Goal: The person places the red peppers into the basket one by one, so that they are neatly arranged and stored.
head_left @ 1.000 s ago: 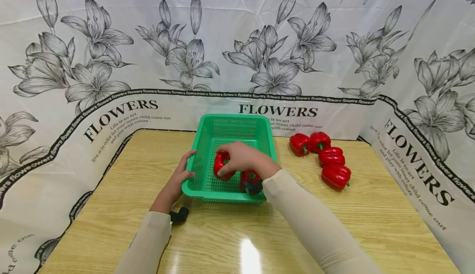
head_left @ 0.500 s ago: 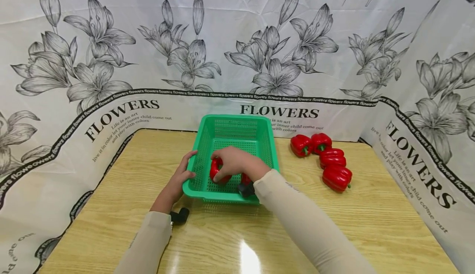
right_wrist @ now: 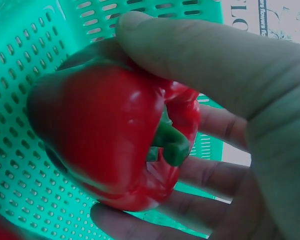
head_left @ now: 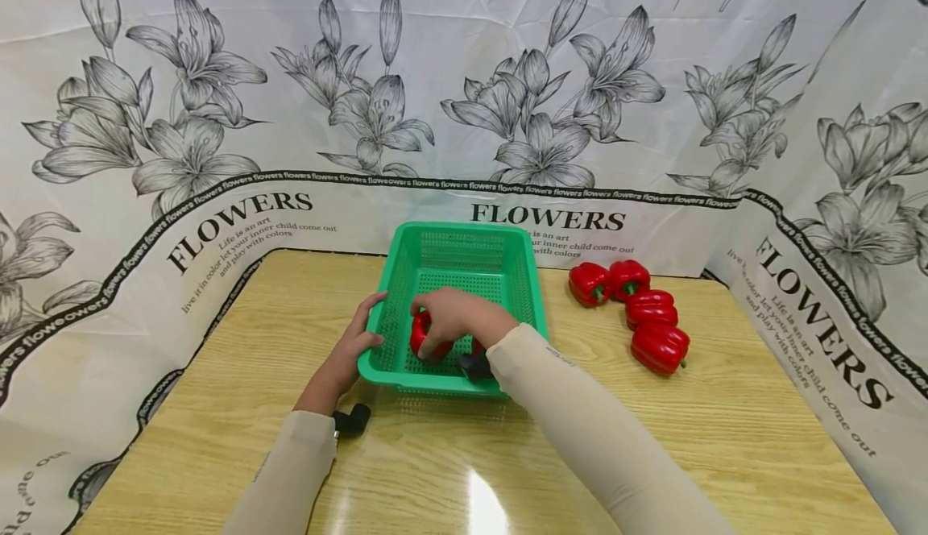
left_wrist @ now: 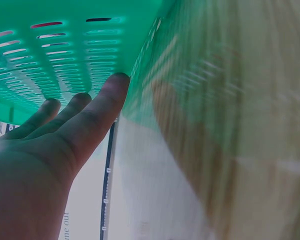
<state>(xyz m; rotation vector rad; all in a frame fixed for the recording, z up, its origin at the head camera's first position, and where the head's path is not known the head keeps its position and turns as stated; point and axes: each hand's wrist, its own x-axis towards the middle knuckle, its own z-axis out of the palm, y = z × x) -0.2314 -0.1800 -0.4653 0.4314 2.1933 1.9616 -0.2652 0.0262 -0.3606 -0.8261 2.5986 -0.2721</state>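
Note:
In the head view, a green plastic basket [head_left: 540, 297] with perforated walls stands on the table. My left hand [head_left: 348, 354] holds its left rim, thumb over the edge. Straight fingers [left_wrist: 97, 110] lie against the outer wall in the left wrist view. Inside the basket my right hand [head_left: 453, 317] grips a red bell pepper [right_wrist: 105, 130] near the front left, thumb on one side and fingers on the other. Its green stem [right_wrist: 172, 145] faces the palm. A second red bell pepper [head_left: 476, 346] lies in the basket, mostly hidden by my right wrist.
Several more red bell peppers [head_left: 651, 309] lie in a cluster on the wooden table [head_left: 754, 414], right of the basket. A flower-printed cloth [head_left: 406, 132] hangs behind the table and along its sides. A black wrist-camera mount [head_left: 353, 420] sits by my left wrist.
My right hand has moved slightly left and down inside the basket with the bell pepper in its grip. The left hand keeps its place on the rim.

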